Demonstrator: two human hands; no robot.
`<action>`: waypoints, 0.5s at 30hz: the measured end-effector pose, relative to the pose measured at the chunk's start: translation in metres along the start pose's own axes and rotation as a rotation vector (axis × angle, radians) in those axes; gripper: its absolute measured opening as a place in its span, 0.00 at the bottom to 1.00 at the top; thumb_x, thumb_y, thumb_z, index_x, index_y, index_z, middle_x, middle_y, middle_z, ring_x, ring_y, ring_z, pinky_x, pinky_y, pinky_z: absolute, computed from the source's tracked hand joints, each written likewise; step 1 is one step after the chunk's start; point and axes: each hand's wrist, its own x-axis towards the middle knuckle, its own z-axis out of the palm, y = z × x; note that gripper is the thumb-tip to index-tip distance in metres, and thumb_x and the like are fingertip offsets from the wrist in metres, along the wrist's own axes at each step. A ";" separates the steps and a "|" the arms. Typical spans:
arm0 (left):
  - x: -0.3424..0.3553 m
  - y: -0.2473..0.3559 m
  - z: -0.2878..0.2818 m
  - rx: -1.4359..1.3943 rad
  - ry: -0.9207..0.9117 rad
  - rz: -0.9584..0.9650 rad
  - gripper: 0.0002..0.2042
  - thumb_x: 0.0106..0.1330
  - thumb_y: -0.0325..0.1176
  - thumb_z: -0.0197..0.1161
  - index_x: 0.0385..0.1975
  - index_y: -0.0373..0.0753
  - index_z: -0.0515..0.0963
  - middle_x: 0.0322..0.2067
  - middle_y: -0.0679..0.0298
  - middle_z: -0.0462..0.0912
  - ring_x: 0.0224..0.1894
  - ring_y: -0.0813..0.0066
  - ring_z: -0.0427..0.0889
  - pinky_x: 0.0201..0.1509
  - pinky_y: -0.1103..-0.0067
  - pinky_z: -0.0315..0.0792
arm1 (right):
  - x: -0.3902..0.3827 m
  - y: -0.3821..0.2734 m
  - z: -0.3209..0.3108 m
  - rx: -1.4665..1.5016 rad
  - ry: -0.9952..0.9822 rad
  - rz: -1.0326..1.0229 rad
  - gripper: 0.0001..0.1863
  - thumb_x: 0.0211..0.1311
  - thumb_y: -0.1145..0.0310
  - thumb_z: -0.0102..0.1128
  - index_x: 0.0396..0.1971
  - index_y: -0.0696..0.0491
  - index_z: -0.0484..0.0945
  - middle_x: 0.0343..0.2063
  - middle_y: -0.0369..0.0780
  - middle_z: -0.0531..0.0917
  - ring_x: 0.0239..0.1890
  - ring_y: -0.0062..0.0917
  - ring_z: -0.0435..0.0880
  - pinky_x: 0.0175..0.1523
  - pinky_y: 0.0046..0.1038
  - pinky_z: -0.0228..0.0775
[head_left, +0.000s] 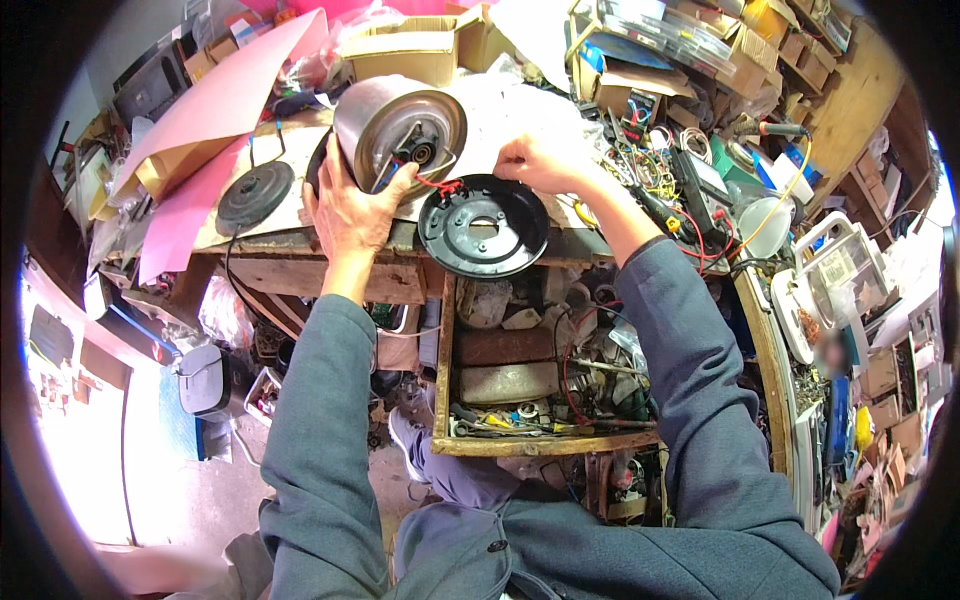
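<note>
A shiny metal pot-shaped appliance body (pixel 385 125) lies on its side on the workbench, its open base facing me with wiring and a black part inside. My left hand (pixel 350 205) presses against its lower left side and steadies it. Red wires (pixel 440 185) run from the base toward a round black plastic base plate (pixel 485 225) lying at the bench's front edge. My right hand (pixel 540 160) hovers just above that plate, fingers pinched together on something small; what it pinches is hidden.
An open wooden drawer (pixel 545 445) below the bench holds tools, wires and metal parts. A round black disc (pixel 255 195) lies left. Pink paper sheets (pixel 215 100), cardboard boxes (pixel 410 50), tangled cables (pixel 660 175) and a white appliance (pixel 835 275) crowd the surroundings.
</note>
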 end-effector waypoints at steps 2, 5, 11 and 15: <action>0.000 -0.003 -0.001 -0.001 -0.006 -0.003 0.58 0.51 0.71 0.72 0.77 0.43 0.55 0.65 0.45 0.75 0.69 0.50 0.72 0.78 0.48 0.51 | -0.006 -0.007 -0.007 0.003 -0.081 0.057 0.12 0.68 0.61 0.65 0.41 0.52 0.89 0.28 0.38 0.89 0.29 0.23 0.86 0.39 0.30 0.78; 0.000 -0.005 -0.003 0.016 0.010 0.005 0.58 0.50 0.71 0.72 0.77 0.42 0.55 0.65 0.45 0.75 0.69 0.50 0.72 0.78 0.48 0.50 | -0.006 -0.009 -0.010 0.158 -0.121 0.182 0.12 0.71 0.62 0.63 0.41 0.54 0.88 0.27 0.37 0.88 0.26 0.19 0.85 0.36 0.28 0.78; 0.000 -0.001 -0.002 0.003 -0.001 0.003 0.58 0.51 0.71 0.72 0.77 0.41 0.55 0.65 0.45 0.75 0.70 0.50 0.71 0.78 0.49 0.51 | 0.003 0.023 0.007 -0.012 0.221 0.108 0.09 0.65 0.69 0.65 0.40 0.55 0.89 0.36 0.43 0.90 0.40 0.29 0.88 0.49 0.32 0.79; 0.000 0.000 0.002 -0.010 0.016 0.022 0.56 0.52 0.70 0.72 0.76 0.42 0.57 0.64 0.45 0.76 0.68 0.49 0.72 0.77 0.51 0.52 | 0.024 0.016 0.030 -0.082 0.237 0.042 0.10 0.63 0.65 0.67 0.39 0.53 0.90 0.34 0.43 0.90 0.38 0.31 0.89 0.48 0.33 0.79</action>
